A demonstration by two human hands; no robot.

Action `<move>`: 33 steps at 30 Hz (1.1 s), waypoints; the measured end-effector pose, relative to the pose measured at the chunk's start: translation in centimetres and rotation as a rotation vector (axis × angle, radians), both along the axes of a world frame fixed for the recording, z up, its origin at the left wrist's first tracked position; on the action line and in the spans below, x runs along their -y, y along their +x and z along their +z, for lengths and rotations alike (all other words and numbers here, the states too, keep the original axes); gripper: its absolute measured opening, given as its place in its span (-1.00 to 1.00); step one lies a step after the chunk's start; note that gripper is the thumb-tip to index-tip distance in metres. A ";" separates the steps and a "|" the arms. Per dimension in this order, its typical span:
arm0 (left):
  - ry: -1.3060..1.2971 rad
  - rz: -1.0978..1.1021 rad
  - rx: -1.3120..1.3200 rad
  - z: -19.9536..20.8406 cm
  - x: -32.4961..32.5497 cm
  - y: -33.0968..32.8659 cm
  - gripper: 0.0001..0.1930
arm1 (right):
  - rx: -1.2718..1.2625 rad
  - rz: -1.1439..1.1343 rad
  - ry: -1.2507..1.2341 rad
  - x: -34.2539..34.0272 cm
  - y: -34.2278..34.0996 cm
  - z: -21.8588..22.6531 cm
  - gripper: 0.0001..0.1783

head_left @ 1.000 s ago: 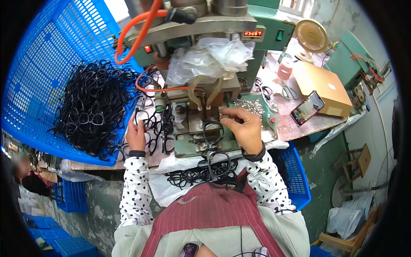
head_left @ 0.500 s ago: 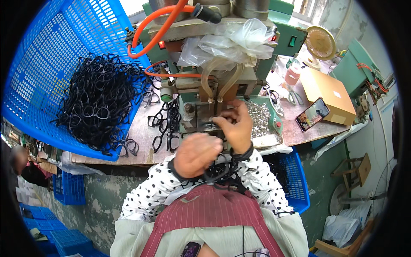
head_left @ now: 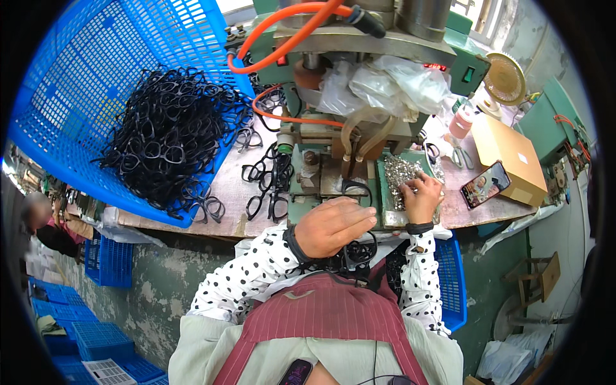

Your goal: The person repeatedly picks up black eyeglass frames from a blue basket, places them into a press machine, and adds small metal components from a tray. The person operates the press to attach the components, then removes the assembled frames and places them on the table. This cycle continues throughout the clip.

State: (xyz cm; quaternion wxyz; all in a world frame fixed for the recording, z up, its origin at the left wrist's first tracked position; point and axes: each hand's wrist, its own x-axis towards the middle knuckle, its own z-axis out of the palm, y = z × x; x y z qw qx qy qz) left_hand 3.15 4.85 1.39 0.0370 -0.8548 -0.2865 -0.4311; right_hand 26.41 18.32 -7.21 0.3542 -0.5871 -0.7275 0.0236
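My left hand [head_left: 335,226], its fingers pressed together, is just in front of the press tooling. A black glasses frame [head_left: 359,186] shows beyond its fingertips on the metal block, under two clear hoses; the hand hides the rest and appears to grip it. To the right, my right hand [head_left: 422,197] has its fingers curled into a pile of small metal parts [head_left: 399,172] on a green tray. Whatever those fingers pinch is too small to make out. More black glasses frames [head_left: 360,254] lie on my lap, partly under the left hand.
A blue basket [head_left: 70,83] heaped with tangled black frames [head_left: 167,141] leans at left. Loose frames [head_left: 266,186] lie beside the press. Scissors [head_left: 461,154], a phone [head_left: 485,185], a cardboard box [head_left: 510,157] and a bottle [head_left: 461,122] stand or lie at right. An orange hose [head_left: 276,32] loops overhead.
My right hand has moved from the press tooling rightward into the small metal parts. My left hand stays near the press front, now less blurred. The whole view has shifted slightly.
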 end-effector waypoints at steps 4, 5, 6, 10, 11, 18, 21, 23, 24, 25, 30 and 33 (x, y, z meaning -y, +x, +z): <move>-0.025 0.029 -0.042 -0.1 0.2 0.0 -0.61 | -0.176 0.032 0.120 -0.7 0.3 -0.7 -0.89; -0.008 0.057 -0.090 0.1 0.5 -0.1 -0.63 | -0.201 0.028 0.118 -0.6 0.3 -0.6 -0.90; 0.010 0.071 -0.138 0.7 0.7 -0.1 -0.63 | -0.243 0.040 0.133 -0.5 0.4 -0.5 -0.91; 0.014 0.133 -0.231 -0.7 -0.1 -6.1 -0.40 | -0.315 0.022 0.150 -1.0 0.9 -1.6 -0.87; 0.014 0.430 -0.065 -2.9 -0.8 -7.9 -0.51 | -0.345 0.019 0.162 -1.1 0.9 -1.9 -0.85; -0.410 1.491 0.025 -12.9 -8.8 -19.1 -0.51 | -0.262 -0.063 0.202 -0.6 -0.1 -1.0 -0.93; -0.668 1.562 0.062 -15.5 -10.0 -20.6 -0.47 | -0.230 -0.049 0.242 -0.6 0.0 -0.8 -0.91; -0.729 1.524 0.098 -16.6 -10.1 -21.6 -0.49 | -0.216 -0.075 0.228 -0.5 0.0 -0.7 -0.89; -0.724 1.489 0.102 -16.1 -10.0 -21.6 -0.50 | -0.198 -0.090 0.220 -0.5 0.0 -0.6 -0.90; -0.718 1.461 0.108 -15.4 -9.4 -21.5 -0.52 | -0.182 -0.100 0.212 -0.5 0.0 -0.6 -0.92; -0.339 1.150 0.310 -12.6 -6.1 -21.4 -0.75 | -0.199 -0.106 0.149 -0.8 -0.2 -0.9 -0.93; -0.438 0.941 0.697 -10.3 -4.0 -19.1 -0.77 | -0.291 -0.054 0.062 -0.9 0.2 -1.0 -0.95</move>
